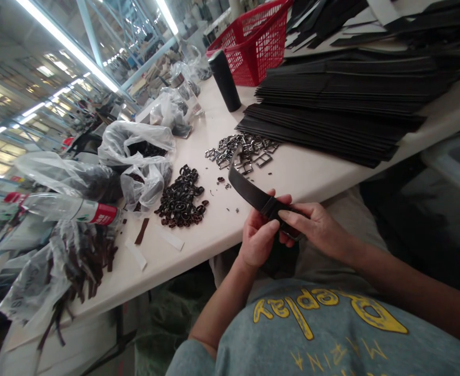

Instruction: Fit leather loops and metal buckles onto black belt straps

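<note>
A dark leather belt (249,191) is held in both hands just off the table's near edge, its free end curving up toward the buckles. My left hand (258,236) grips it from below, thumb on top near a narrow loop around the strap. My right hand (312,225) is closed on the buckle end, fingers pressing the strap; a metal buckle frame partly shows under them. Past the belt lies a pile of metal buckles (238,149). Left of that is a heap of small dark belt loops (181,201).
Stacked dark straps (332,99) cover the right of the white table (210,230). Behind stand a black tumbler (225,81) and a red basket (253,44). Plastic bags (136,143), a plastic bottle (67,207) and bundled brown strips (83,261) lie at left.
</note>
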Motion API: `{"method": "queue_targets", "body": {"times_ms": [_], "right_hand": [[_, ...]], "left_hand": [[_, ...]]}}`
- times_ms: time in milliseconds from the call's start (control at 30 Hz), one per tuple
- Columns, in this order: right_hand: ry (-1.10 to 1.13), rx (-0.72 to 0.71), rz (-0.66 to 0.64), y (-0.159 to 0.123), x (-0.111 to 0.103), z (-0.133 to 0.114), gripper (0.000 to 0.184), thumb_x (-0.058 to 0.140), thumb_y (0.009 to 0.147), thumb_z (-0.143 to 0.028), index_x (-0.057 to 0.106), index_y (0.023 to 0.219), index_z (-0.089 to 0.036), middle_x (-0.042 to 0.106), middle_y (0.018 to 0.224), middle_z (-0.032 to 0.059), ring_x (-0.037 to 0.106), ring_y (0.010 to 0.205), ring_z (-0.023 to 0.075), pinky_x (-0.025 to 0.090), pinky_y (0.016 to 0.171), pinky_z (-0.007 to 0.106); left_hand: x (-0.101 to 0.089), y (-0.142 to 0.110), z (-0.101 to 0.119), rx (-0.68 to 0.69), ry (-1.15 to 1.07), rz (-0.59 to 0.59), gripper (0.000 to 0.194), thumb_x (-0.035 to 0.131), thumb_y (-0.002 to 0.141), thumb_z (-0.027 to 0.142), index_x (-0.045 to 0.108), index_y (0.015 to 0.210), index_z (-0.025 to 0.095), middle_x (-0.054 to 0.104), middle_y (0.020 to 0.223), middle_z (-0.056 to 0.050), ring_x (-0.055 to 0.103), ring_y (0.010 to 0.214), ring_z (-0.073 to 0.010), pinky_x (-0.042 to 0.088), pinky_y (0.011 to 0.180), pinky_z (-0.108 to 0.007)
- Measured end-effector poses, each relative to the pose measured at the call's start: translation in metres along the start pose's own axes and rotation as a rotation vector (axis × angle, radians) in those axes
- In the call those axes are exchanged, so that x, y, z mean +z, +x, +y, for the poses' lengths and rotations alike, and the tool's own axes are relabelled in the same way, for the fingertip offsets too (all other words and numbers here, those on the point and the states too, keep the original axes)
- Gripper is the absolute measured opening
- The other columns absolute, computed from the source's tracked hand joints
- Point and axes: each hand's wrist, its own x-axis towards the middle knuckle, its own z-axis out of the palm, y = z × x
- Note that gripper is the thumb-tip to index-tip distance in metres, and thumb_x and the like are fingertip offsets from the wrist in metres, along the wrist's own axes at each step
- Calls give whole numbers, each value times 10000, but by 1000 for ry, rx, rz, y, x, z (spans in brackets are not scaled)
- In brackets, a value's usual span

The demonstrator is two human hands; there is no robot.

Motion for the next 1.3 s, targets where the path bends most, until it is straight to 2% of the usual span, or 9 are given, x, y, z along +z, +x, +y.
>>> {"method": "queue_targets", "body": {"times_ms": [133,233,333,500,600,667,800,1033,1300], "right_hand": [[-9,16,17,0,3,-1,441,714,728,-611,652,740,-174,640,544,8,574,465,127,495,445,228],[-99,-28,50,0,3,0,398,697,751,-575,651,740,-179,634,547,0,570,467,126,487,444,228],[-243,-112,115,0,3,0,336,648,804,-514,647,737,-184,649,572,5,583,487,132,484,465,234],[-394,-205,132,1,6,-2,275,565,854,-436,654,771,-190,659,583,6,585,481,141,464,468,245],[-474,-251,155,3,7,-3,257,553,854,-405,675,821,-181,661,582,10,582,482,148,448,471,250],[-500,-271,154,5,7,-3,271,540,859,-411,672,812,-178,666,592,21,589,492,154,450,483,256],[-507,-280,135,7,5,-3,258,527,865,-406,644,788,-190,658,585,20,592,489,157,450,482,256],[-365,-177,8,3,2,4,304,528,906,-471,611,831,-189,649,600,5,617,471,148,491,448,242],[-388,-237,82,-4,10,0,306,532,904,-463,594,748,-206,627,550,2,588,455,136,466,440,229]], "left_hand": [[-9,0,-9,56,37,-45,547,674,875,426,514,1386,317,601,1408,-117,537,535,-64,495,508,-265],[-9,0,-11,63,67,-2,549,682,869,451,527,1373,301,622,1382,-115,530,540,-60,497,518,-256],[-2,-2,-7,58,35,67,532,717,842,435,570,1333,292,655,1337,-93,545,576,-67,491,539,-234],[18,0,1,67,-154,228,485,622,860,600,672,1181,240,733,1140,-80,551,599,-101,440,481,-216],[26,2,2,47,-91,370,448,663,846,550,678,1134,206,738,1102,-89,597,657,-117,407,469,-197],[28,3,1,53,-38,407,430,688,835,512,678,1129,199,731,1139,-96,634,726,-131,399,480,-189],[26,3,0,82,5,360,410,699,823,498,703,1104,199,722,1186,-99,660,783,-151,414,488,-192],[20,1,4,19,7,235,410,628,862,522,691,1116,207,693,1269,-103,548,548,-89,408,413,-213],[27,-5,5,14,39,244,467,553,876,556,702,1136,198,692,1250,-102,481,486,-64,307,364,-206]]}}
